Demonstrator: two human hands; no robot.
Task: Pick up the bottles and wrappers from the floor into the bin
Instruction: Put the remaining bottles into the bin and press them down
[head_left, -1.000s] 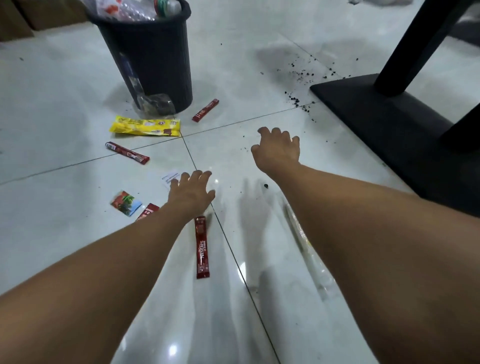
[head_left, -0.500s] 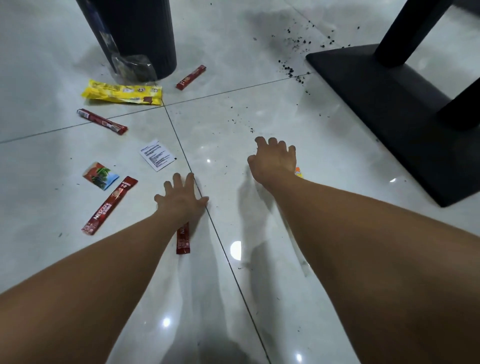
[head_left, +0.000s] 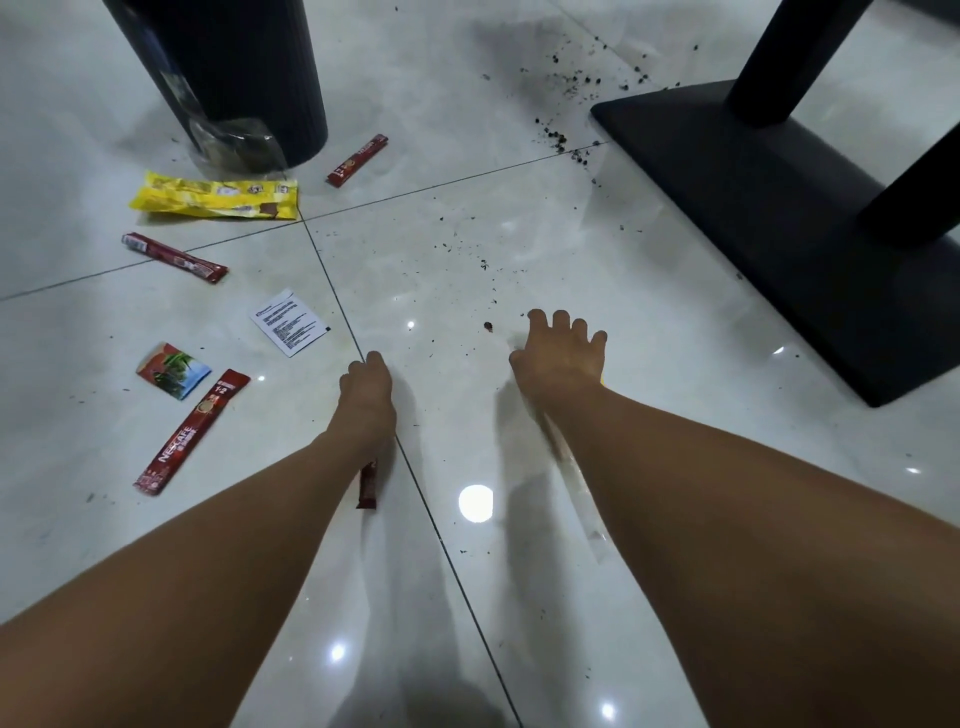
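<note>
My left hand (head_left: 366, 389) is curled shut on a red stick wrapper (head_left: 368, 486), whose end pokes out beneath my wrist. My right hand (head_left: 563, 358) is open, fingers spread low over the floor, above a long clear wrapper (head_left: 589, 514) that runs under my forearm. The dark bin (head_left: 223, 67) stands at the top left with a clear plastic bag (head_left: 234, 145) against its foot. Loose on the floor lie a yellow wrapper (head_left: 218, 197), two red sticks (head_left: 357, 160) (head_left: 174, 257), a white sachet (head_left: 289, 322), a small red-and-blue sachet (head_left: 173, 370) and a Nescafe stick (head_left: 192, 431).
A black table base (head_left: 779, 218) with its post (head_left: 779, 57) fills the right side. Dark crumbs (head_left: 566, 140) are scattered on the glossy white tiles between the bin and the base.
My left fingers have curled from flat to closed on the red stick. My right hand has dropped lower over the clear wrapper. The view has tilted down, so the bin's rim is out of frame.
</note>
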